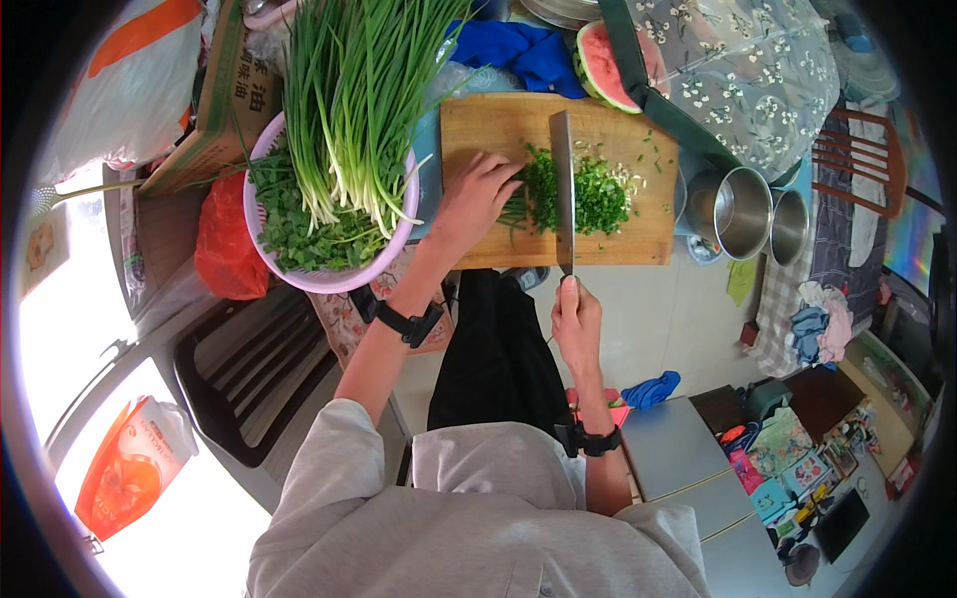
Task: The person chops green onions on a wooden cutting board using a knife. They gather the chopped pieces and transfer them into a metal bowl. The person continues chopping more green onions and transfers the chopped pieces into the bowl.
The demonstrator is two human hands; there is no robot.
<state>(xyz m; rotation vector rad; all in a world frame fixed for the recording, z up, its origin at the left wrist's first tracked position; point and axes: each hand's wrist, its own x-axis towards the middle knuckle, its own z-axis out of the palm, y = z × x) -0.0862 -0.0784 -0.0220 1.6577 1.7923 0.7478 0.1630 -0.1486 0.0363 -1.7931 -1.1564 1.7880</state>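
Observation:
My right hand (577, 318) grips the handle of a cleaver (564, 179), whose broad blade points away from me over the wooden cutting board (478, 123). Chopped green scallions (602, 198) lie on both sides of the blade, with paler bits to the right. Curled on the board's left half, my left hand (475, 198) has its fingertips on a bunch of green scallion stalks (513, 209), partly hidden under the fingers. Left of the board, long whole scallions (348, 127) rest over leafy herbs (314, 247) in a pink basket (336, 282).
Behind the board are a blue cloth (523, 52) and a cut watermelon (607, 71). A flower-patterned mesh food cover (740, 67) stands at the back right. Metal cups (742, 213) sit right of the board. A cardboard box (224, 112) and a red plastic bag (228, 239) flank the basket.

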